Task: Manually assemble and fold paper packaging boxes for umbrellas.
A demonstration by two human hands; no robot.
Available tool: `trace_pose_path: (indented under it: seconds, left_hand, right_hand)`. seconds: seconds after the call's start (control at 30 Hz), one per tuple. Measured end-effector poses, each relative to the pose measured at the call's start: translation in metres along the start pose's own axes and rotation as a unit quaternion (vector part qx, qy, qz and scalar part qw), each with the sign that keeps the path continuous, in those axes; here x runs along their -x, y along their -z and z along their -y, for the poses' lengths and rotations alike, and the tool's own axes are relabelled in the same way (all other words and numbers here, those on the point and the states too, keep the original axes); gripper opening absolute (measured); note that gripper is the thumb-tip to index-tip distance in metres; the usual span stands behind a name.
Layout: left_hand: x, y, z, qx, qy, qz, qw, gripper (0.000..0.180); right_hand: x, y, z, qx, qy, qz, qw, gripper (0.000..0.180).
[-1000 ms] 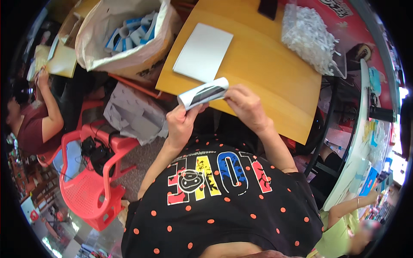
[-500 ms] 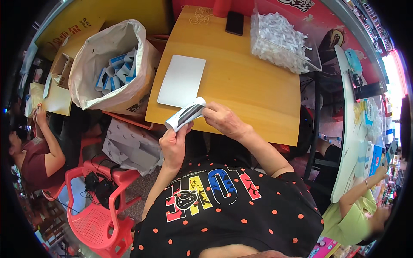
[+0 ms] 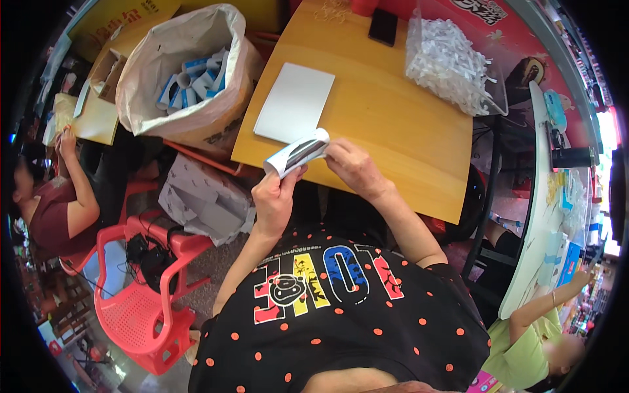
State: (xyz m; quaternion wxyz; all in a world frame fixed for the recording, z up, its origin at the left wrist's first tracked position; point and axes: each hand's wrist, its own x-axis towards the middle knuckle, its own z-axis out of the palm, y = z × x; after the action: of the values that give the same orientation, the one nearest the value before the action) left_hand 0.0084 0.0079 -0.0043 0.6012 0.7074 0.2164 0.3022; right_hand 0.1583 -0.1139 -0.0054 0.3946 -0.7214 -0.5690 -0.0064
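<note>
A rolled paper sheet [image 3: 295, 156], white and blue with a dark printed patch, is held between my two hands over the near table edge. My left hand [image 3: 276, 196] grips its lower left end, thumb on top. At its upper right end, the fingers of my right hand [image 3: 355, 165] pinch the sheet's edge. Just beyond the roll lies a stack of white sheets [image 3: 295, 101] on the wooden table [image 3: 386, 137]. To the left, a large white sack [image 3: 147, 118] holds several similar blue and white paper rolls [image 3: 190, 85].
A clear bin [image 3: 501, 105] full of white paper strips [image 3: 449, 62] stands at the table's far right. A black phone [image 3: 382, 27] and rubber bands [image 3: 333, 10] lie at the back. A red plastic chair [image 3: 134, 311] is at lower left. People sit on both sides.
The whole view has shifted, so the table and sack appear higher and further right. Both hands still hold the rolled sheet, its curled opening now slightly wider.
</note>
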Motion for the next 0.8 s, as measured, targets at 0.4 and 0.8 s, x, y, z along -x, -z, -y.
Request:
trace_pose_path:
  seconds: [0.4,0.8]
  left_hand:
    - [0.0055,0.0025,-0.0010,0.038,-0.017,-0.005,0.999,0.020]
    - [0.0073,0.0084,0.0057,-0.030,-0.083,-0.008,0.996,0.019]
  right_hand:
    - [0.0033,-0.0034,0.0049,0.001,-0.009,-0.010,1.000,0.014]
    - [0.0045,-0.0063,0.0035,-0.101,-0.123,-0.030,0.987,0.011]
